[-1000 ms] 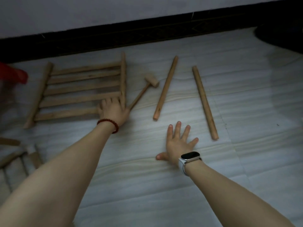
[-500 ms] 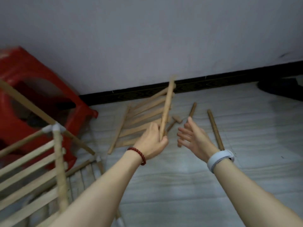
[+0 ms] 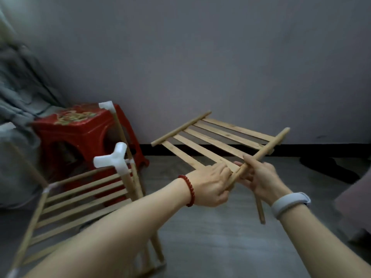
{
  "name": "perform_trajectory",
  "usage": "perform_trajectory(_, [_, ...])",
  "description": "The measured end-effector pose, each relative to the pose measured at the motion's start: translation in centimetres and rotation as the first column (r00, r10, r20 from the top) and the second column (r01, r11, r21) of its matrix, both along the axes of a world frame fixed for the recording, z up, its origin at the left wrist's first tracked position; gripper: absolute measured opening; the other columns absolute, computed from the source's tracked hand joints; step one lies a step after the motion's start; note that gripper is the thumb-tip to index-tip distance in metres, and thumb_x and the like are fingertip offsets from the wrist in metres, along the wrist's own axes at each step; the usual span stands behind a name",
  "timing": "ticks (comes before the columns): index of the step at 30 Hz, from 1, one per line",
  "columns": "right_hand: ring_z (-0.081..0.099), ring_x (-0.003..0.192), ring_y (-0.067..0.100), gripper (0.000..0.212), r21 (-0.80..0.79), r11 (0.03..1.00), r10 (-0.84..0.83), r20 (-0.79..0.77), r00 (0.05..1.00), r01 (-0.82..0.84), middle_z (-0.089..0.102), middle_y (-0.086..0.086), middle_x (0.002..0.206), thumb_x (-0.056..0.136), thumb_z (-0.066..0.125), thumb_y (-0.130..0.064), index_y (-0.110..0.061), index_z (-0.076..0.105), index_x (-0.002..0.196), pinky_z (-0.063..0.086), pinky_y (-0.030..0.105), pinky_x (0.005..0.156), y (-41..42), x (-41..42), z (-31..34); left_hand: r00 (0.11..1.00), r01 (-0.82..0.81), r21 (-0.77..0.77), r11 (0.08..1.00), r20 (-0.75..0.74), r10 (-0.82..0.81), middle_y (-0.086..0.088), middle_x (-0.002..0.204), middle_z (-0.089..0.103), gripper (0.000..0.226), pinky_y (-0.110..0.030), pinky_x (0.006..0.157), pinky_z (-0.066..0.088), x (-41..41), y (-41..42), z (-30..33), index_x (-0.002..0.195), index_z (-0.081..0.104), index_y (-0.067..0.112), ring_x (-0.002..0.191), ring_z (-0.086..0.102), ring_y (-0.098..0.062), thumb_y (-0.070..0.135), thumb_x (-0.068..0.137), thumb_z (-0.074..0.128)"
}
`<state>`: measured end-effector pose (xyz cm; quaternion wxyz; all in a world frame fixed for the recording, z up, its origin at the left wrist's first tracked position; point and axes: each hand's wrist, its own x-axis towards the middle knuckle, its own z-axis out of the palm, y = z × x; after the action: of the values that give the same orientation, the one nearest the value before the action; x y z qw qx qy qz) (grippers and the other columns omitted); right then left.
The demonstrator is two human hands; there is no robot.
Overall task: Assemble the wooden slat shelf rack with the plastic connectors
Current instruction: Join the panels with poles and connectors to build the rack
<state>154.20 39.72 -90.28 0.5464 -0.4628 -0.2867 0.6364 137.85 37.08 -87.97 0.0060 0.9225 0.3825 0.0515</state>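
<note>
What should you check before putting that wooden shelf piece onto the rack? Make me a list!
1. Left hand grips wooden slat panel: ok.
2. Right hand grips panel's near round rail: ok.
3. Panel lifted off the floor: ok.
4. White plastic three-way connector on the part-built wooden rack has open sockets: ok.
5. Rail end lined up with a socket: not ok, panel is apart from rack.
6. Socket fits rail: cannot tell.

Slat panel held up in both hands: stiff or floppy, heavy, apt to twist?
The slat panel probably stays stiff: its slats look straight with no sag while held at one rail. Likely light, since the left hand and right hand carry it from one end. That one-ended grip may let the far rail tip or swing.
</note>
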Motion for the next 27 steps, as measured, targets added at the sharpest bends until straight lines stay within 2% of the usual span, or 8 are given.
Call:
perform_trajectory(3, [0.061, 0.052, 0.015, 0.012, 0.097, 0.995, -0.040, -0.002, 0.999, 0.040, 0.064, 0.009, 0.083, 0.096, 0.050, -0.016, -0.009, 0.050, 0.086, 0.052, 0.027, 0.047, -3.2, -1.8, 3.4, 0.999, -0.008, 0.131, 0.991, -0.036, 0.013, -0.016, 0.103, 0.051, 0.035, -0.042, 0.084, 0.042, -1.3, -3.6, 3.4, 0.101, 0.049, -0.002, 0.091, 0.049, -0.029, 0.029, 0.085, 0.042])
perform_trajectory(6, [0.061, 0.045, 0.012, 0.005, 0.171, 0.985, -0.017, -0.096, 0.995, 0.033, 0.062, 0.008, 0.082, 0.096, 0.048, -0.011, -0.007, 0.044, 0.096, 0.052, 0.025, 0.044, -6.0, -4.2, 6.8, 0.993, -0.033, 0.274, 0.961, -0.097, 0.062, -0.015, 0.100, 0.053, 0.035, -0.041, 0.086, 0.040, -4.0, -6.5, 6.6, 0.098, 0.052, 0.001, 0.091, 0.050, -0.031, 0.030, 0.083, 0.038])
perform_trajectory(10, [0.065, 0.053, 0.020, 0.023, 0.244, 0.969, 0.084, -0.241, 0.967, -0.023, 0.059, 0.010, 0.086, 0.096, 0.049, -0.009, -0.007, 0.038, 0.116, 0.056, 0.034, 0.049, -8.6, -7.8, 10.5, 0.986, -0.061, 0.435, 0.899, -0.116, 0.124, -0.008, 0.104, 0.060, 0.045, -0.034, 0.097, 0.029, -8.3, -9.8, 10.5, 0.102, 0.058, 0.008, 0.099, 0.055, -0.026, 0.034, 0.080, 0.029])
perform_trajectory(13, [0.063, 0.065, 0.024, 0.037, 0.281, 0.958, 0.135, -0.286, 0.949, -0.052, 0.058, 0.011, 0.087, 0.096, 0.048, -0.010, -0.003, 0.035, 0.130, 0.056, 0.037, 0.051, -10.5, -11.0, 12.6, 0.975, -0.122, 0.549, 0.827, -0.090, 0.204, -0.002, 0.104, 0.063, 0.038, -0.036, 0.097, 0.039, -11.6, -12.4, 12.1, 0.104, 0.061, 0.015, 0.099, 0.059, -0.023, 0.033, 0.083, 0.035])
perform_trajectory(17, [0.061, 0.076, 0.031, 0.040, 0.290, 0.950, 0.206, -0.310, 0.928, -0.114, 0.058, 0.011, 0.089, 0.097, 0.046, -0.008, 0.002, 0.033, 0.133, 0.056, 0.048, 0.067, -13.0, -15.8, 14.0, 0.951, -0.232, 0.567, 0.790, -0.037, 0.306, 0.002, 0.117, 0.061, 0.043, -0.041, 0.103, 0.038, -16.9, -16.6, 13.1, 0.116, 0.059, 0.021, 0.113, 0.055, -0.019, 0.040, 0.083, 0.038])
perform_trajectory(20, [0.062, 0.079, 0.029, 0.039, 0.299, 0.940, 0.249, -0.270, 0.930, -0.165, 0.061, 0.011, 0.090, 0.097, 0.046, -0.009, 0.002, 0.034, 0.132, 0.056, 0.048, 0.072, -14.3, -18.8, 14.3, 0.909, -0.366, 0.517, 0.774, 0.020, 0.416, -0.002, 0.131, 0.052, 0.062, -0.047, 0.108, 0.034, -22.0, -19.8, 13.1, 0.130, 0.050, 0.018, 0.125, 0.046, -0.021, 0.054, 0.081, 0.039])
perform_trajectory(23, [0.062, 0.070, 0.023, 0.037, 0.300, 0.933, 0.265, -0.197, 0.944, -0.200, 0.062, 0.009, 0.088, 0.097, 0.047, -0.012, 0.003, 0.036, 0.130, 0.056, 0.045, 0.070, -15.1, -21.7, 14.3, 0.791, -0.594, 0.426, 0.683, 0.150, 0.594, -0.004, 0.142, 0.039, 0.080, -0.047, 0.113, 0.025, -27.5, -22.9, 11.9, 0.140, 0.039, 0.017, 0.134, 0.033, -0.022, 0.065, 0.077, 0.034])
perform_trajectory(27, [0.064, 0.050, 0.017, 0.024, 0.304, 0.921, 0.284, -0.098, 0.954, -0.243, 0.062, 0.007, 0.089, 0.097, 0.048, -0.012, -0.003, 0.039, 0.118, 0.059, 0.038, 0.055, -16.1, -24.5, 13.1, 0.372, -0.920, 0.021, 0.392, 0.370, 0.852, -0.006, 0.153, 0.012, 0.072, -0.037, 0.116, 0.014, -33.8, -25.1, 8.4, 0.148, 0.018, 0.015, 0.141, 0.013, -0.024, 0.042, 0.090, 0.052])
